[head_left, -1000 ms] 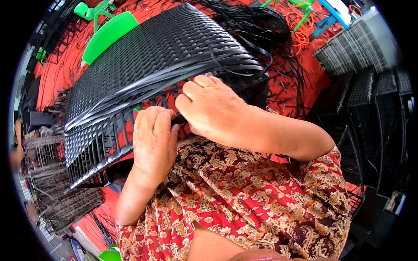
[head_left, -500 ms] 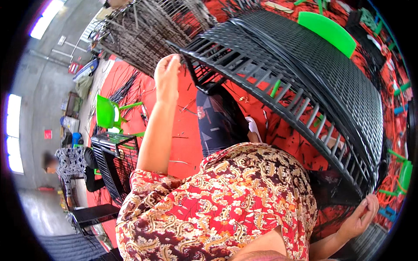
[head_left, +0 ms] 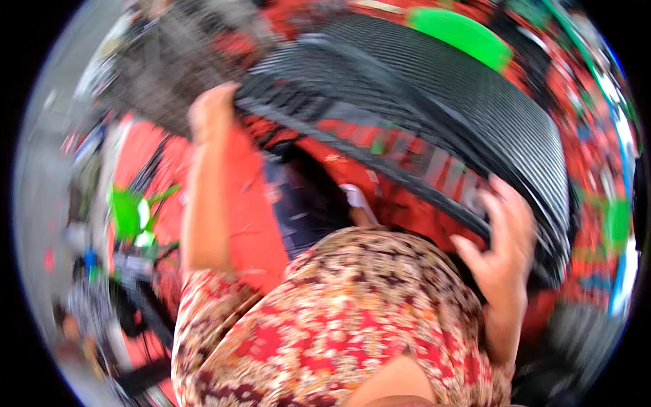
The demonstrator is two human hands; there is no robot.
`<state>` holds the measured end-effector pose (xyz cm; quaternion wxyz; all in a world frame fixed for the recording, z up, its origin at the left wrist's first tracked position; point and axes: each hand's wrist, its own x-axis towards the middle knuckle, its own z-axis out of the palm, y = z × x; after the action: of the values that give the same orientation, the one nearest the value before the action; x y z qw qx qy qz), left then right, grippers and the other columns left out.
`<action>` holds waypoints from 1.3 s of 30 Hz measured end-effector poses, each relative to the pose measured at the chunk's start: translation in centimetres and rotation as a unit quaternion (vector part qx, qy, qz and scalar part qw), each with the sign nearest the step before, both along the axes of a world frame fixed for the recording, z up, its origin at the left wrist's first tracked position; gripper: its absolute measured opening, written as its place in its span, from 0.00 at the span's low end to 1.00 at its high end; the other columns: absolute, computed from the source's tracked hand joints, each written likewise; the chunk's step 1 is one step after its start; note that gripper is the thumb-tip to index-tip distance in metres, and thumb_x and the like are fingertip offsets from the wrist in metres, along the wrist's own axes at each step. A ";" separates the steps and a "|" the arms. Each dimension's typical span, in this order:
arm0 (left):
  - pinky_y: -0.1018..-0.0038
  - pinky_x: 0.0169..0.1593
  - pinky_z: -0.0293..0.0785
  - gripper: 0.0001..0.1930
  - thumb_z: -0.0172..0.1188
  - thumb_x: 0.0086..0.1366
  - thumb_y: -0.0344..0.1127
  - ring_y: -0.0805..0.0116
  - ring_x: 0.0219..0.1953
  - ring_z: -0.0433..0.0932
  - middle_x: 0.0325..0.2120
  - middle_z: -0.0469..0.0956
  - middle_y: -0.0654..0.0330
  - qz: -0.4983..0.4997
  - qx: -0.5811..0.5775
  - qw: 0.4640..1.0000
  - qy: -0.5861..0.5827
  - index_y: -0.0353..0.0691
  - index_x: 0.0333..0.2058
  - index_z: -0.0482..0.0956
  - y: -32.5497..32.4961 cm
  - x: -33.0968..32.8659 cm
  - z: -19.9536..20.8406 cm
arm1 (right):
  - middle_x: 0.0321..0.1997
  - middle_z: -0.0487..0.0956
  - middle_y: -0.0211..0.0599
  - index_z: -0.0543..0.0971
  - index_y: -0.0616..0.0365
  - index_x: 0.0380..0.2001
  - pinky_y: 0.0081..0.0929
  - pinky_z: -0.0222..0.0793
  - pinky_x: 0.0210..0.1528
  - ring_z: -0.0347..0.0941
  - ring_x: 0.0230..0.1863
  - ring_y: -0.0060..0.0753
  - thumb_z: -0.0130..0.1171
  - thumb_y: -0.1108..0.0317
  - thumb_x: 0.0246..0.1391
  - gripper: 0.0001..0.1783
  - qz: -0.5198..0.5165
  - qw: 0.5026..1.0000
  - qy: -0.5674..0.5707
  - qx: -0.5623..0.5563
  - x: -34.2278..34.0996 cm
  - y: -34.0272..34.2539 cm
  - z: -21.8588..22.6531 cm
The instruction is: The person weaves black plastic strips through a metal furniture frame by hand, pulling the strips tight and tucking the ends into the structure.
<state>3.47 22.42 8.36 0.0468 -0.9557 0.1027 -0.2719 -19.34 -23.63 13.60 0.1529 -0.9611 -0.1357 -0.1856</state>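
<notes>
A large black furniture frame (head_left: 441, 74), part covered in woven wicker, lies tilted across my lap, its slatted near side facing me. A bundle of long black strands (head_left: 447, 112) runs along its length. By the frame's left end is my left hand (head_left: 213, 112), its fingers blurred but seemingly curled; what they hold, if anything, I cannot make out. My right hand (head_left: 502, 237) is at the right part of the slatted side, thumb and fingers spread. Whether its fingertips touch the slats is unclear.
A grey-brown woven piece (head_left: 176, 61) stands beyond my left hand. Green plastic chairs (head_left: 129, 210) are at left, behind the frame and at right. Cut strips litter the red floor covering (head_left: 247, 210). A person (head_left: 85, 312) is at the far left, blurred.
My right hand has left the frame's near right corner and moved left and up, fingers opening. My left hand and the frame appear farther left; the whole view is smeared by motion.
</notes>
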 end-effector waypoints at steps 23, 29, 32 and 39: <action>0.76 0.39 0.70 0.17 0.60 0.62 0.46 0.72 0.33 0.73 0.31 0.75 0.62 0.020 -0.651 0.752 0.100 0.35 0.35 0.75 9.8 1.9 -1.5 | 0.36 0.78 0.36 0.75 0.57 0.26 0.35 0.67 0.47 0.73 0.42 0.38 0.50 0.83 0.36 0.12 -0.110 0.987 -0.113 0.017 -7.6 -10.3 3.8; 0.77 0.40 0.70 0.15 0.58 0.63 0.45 0.74 0.33 0.73 0.31 0.75 0.63 -0.012 -0.653 0.754 0.072 0.37 0.34 0.77 5.7 1.4 -0.6 | 0.52 0.73 0.38 0.75 0.60 0.28 0.38 0.57 0.60 0.64 0.60 0.44 0.54 0.80 0.38 0.09 -0.263 0.963 0.021 -0.053 -12.3 -16.5 0.4; 0.77 0.39 0.70 0.14 0.58 0.62 0.44 0.74 0.34 0.73 0.32 0.75 0.64 -0.023 -0.624 0.776 0.091 0.37 0.35 0.79 5.7 2.3 -0.7 | 0.57 0.71 0.39 0.73 0.59 0.26 0.41 0.52 0.64 0.57 0.65 0.47 0.57 0.76 0.40 0.07 -0.244 0.964 0.031 -0.105 -13.0 -16.5 3.0; 0.70 0.44 0.71 0.14 0.53 0.60 0.39 0.63 0.39 0.76 0.37 0.78 0.57 -0.066 -0.136 0.989 -0.008 0.40 0.40 0.80 4.3 -3.1 0.4 | 0.34 0.74 0.34 0.73 0.61 0.31 0.25 0.66 0.43 0.71 0.40 0.31 0.67 0.77 0.39 0.14 -0.181 0.982 0.045 -0.027 -11.0 -13.3 8.5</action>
<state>0.34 26.76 8.71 -0.1005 -0.9423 0.1269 -0.2932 -30.32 -36.95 22.13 0.0969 -0.9810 0.0421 -0.1629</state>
